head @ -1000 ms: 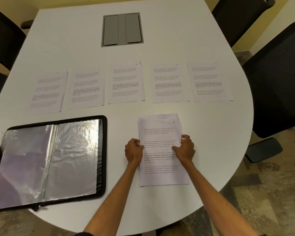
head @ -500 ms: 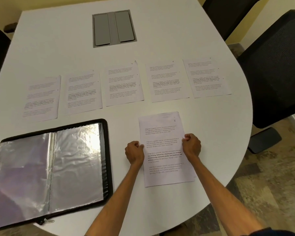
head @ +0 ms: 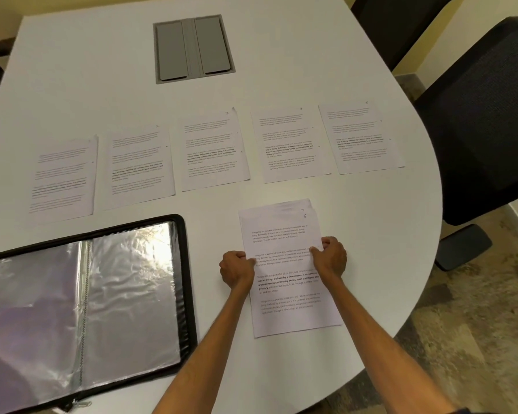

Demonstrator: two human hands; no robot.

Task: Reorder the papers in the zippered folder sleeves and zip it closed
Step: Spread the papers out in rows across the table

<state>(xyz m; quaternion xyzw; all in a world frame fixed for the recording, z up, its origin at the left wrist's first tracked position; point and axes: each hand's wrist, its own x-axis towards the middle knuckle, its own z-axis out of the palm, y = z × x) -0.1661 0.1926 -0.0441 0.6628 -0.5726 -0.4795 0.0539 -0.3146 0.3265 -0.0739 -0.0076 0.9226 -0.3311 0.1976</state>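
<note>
1. Left hand (head: 237, 268): grip curled, pinching the left side edge of the paper stack (head: 281, 228), about halfway down the sheet.
2. Right hand (head: 331, 259): grip curled, thumb on top, pinching the stack's right side edge, slightly farther from the person than the left hand.
3. The stack lies flat on the white counter (head: 102, 85), near-right of centre and tilted a little. The top sheet is printed text with a handwritten "6" at its far right corner. The edges of the sheets under it show fanned out past the far edge.
4. Zippered folder (head: 189, 294): lies open and flat, left of the stack and apart from it. The clear sleeves (head: 132, 294) show no pages in them. The zipper pull (head: 78, 403) is at the near edge, right by the counter's front edge; cannot tell if it overhangs.
5. A row of five sheets (head: 213, 150) lies beyond the folder and stack. The sheets are side by side with narrow gaps and none overlap. The rightmost sheet is near the counter's curved right edge.
6. Open room: a bare strip between the row and the stack, a bare patch right of the stack out to the curved edge, and a wide bare area beyond the row.
7. Grey hatch panel (head: 193, 49): set into the counter at far centre.
8. Black chair (head: 485, 115): just off the right edge. A second chair (head: 395, 19) is at far right.
</note>
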